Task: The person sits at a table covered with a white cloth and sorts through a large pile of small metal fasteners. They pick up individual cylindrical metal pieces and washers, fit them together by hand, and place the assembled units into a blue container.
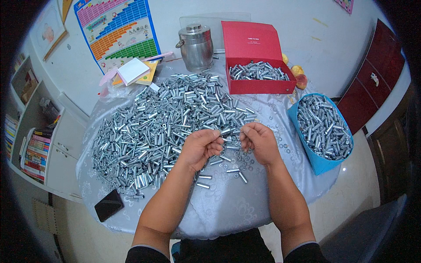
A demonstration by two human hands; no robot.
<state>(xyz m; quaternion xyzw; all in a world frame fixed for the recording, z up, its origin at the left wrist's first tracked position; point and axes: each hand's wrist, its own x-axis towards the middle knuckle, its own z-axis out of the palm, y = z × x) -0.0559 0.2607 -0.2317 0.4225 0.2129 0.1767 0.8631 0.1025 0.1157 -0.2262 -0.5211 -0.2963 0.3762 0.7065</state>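
Note:
A wide heap of silvery metal sleeves and bolt-like pieces [144, 127] covers much of the table. At its right edge, my left hand [204, 147] is closed with thumb and index fingertips together. A short metal sleeve [225, 131] shows right at those fingertips; whether it is held or lies behind them I cannot tell. Just to the right, my right hand [262, 141] is closed in a pinch, and what it holds is too small to make out. The hands are a little apart. Below them lie a few loose sleeves [243, 177] and several small rings or nuts [250, 161].
A red box [261, 87] of metal pieces stands open at the back, beside a steel canister [196, 48]. To the right is a blue fabric bin [322, 165] full of sleeves. A black phone [108, 206] lies front left. Fruit [301, 81] sits behind the box.

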